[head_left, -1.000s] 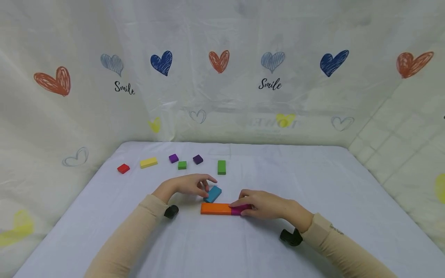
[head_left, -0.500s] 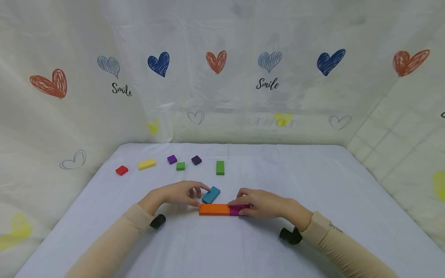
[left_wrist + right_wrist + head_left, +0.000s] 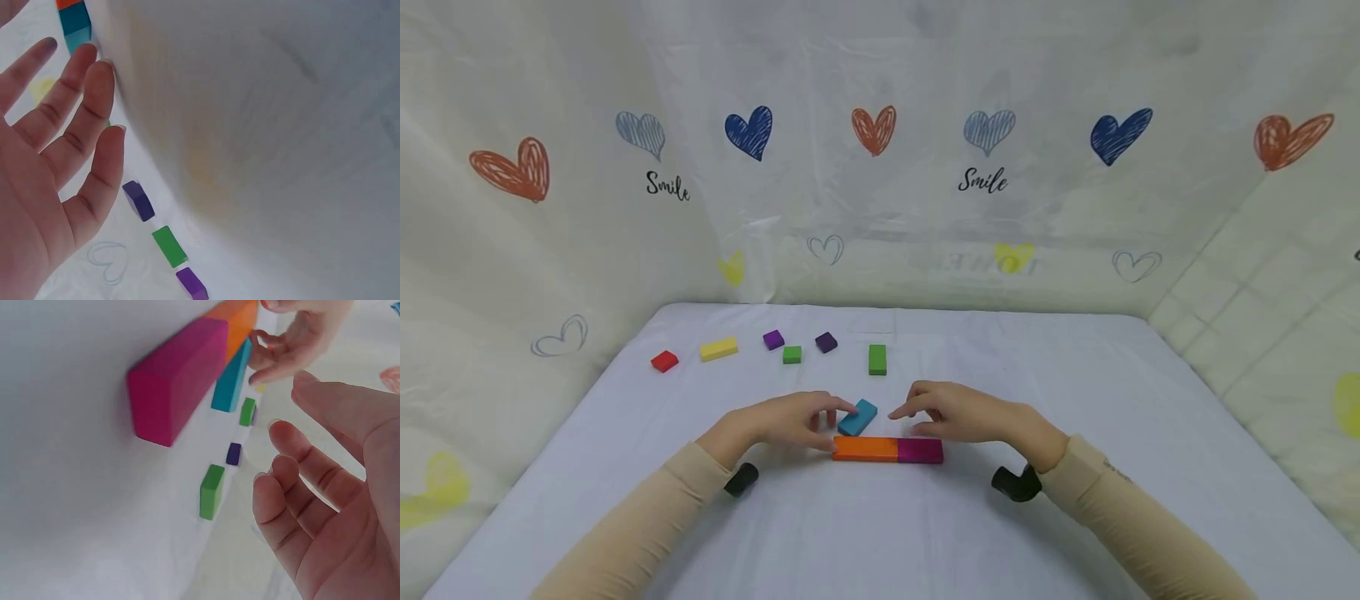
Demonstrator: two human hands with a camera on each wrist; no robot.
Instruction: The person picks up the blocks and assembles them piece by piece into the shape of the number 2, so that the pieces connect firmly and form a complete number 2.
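- Right grip: I see its fingers and thumb apart, in the air near the far side of the magenta block.
- Left grip: its fingers and thumb are apart too. The thumb is at the left end of the orange block, and the pointing finger is by the blue block. I cannot tell if that finger touches it.
- I see the orange block and the magenta block lying flat, end to end and touching, in one straight line on the white desk. Orange is left, magenta is right.
- The blue block lies on a slant just past the orange one, on the far side, between my two grips. I cannot tell if blue and orange touch.
- Farther off, a long green block lies past the blue one.
- To its left I see a dark purple block, a small green block and a bright purple block, near each other.
- At the far left are a yellow block and a red block.
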